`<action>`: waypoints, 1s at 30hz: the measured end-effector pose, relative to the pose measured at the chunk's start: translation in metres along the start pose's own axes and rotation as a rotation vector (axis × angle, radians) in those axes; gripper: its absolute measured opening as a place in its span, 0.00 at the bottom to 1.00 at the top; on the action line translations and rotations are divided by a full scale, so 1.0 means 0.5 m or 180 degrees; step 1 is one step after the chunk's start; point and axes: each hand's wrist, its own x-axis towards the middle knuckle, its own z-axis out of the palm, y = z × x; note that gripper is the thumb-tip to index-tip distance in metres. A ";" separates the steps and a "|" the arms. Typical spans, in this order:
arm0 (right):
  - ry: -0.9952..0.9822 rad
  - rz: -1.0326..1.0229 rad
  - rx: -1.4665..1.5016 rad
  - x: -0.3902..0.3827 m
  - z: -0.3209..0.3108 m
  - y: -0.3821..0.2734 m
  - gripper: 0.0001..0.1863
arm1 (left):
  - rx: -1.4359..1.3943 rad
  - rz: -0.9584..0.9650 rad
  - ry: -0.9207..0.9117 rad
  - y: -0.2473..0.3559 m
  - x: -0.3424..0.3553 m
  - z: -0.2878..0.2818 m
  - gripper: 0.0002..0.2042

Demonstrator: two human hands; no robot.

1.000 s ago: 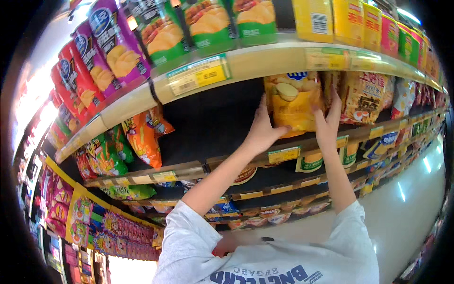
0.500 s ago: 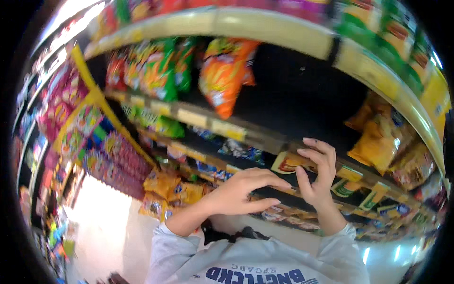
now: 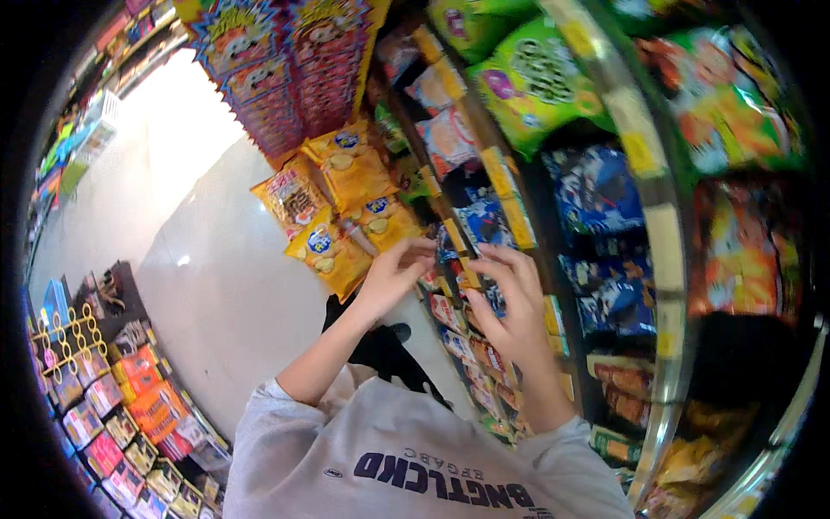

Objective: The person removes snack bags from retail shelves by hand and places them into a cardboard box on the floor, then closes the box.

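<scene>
In front of my body, my left hand (image 3: 398, 270) reaches forward with its fingers loosely curved and thumb apart, holding nothing. To its right, my right hand (image 3: 514, 303) is raised with bent, spread fingers, also without anything in it. A gap separates the two hands, with shelf edges and price labels (image 3: 464, 259) showing behind it. Just beyond my left hand lie several yellow snack bags (image 3: 333, 259) in a pile on the floor. Blue snack packs (image 3: 601, 195) rest on a shelf to the right of my right hand.
Tilted shelves fill the right side, with a green snack bag (image 3: 545, 82) and orange-red bags (image 3: 739, 259). A pink-and-yellow hanging display (image 3: 298, 69) stands at the top. Pale floor (image 3: 203, 268) stretches along the left, ending at a rack of small boxes (image 3: 112, 424).
The view has swung left and downward, bringing the floor and yellow bags nearer the middle. My hands have stayed in front of me, both empty.
</scene>
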 end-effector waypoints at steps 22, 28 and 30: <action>-0.0994 0.3417 0.2599 0.363 0.770 0.544 0.26 | -0.0702 -0.0982 0.1530 -0.348 0.348 -0.465 0.24; -0.0736 0.2039 0.2597 0.355 0.735 0.496 0.27 | -0.0773 -0.0951 0.1206 -0.251 0.316 -0.459 0.20; -0.0662 0.2261 0.3632 0.353 0.645 0.389 0.27 | -0.0572 -0.0918 0.1360 -0.229 0.283 -0.453 0.20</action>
